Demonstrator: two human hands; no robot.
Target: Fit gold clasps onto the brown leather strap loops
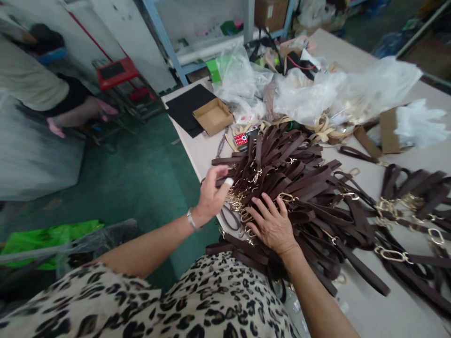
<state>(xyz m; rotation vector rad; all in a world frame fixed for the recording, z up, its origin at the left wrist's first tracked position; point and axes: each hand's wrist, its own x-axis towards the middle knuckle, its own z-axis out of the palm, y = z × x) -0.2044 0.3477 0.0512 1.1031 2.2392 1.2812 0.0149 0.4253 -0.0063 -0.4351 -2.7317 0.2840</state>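
A large heap of dark brown leather straps (310, 188) with gold-coloured metal clasps and rings covers the table in front of me. My right hand (271, 223) lies on the heap, palm down with fingers spread, beside a gold oval ring (246, 215). At the heap's left edge is my left hand (213, 192), thumb and fingers apart, with a white covering on the thumb tip. Nothing shows in its grasp. Gold clasps (234, 202) lie bunched between my two hands.
A second pile of brown straps (416, 188) lies right. Behind the heap are an open cardboard box (213, 116), a black sheet (192, 108) and clear plastic bags (306, 94). Another person (38, 80) is at the far left near a red stool (116, 72).
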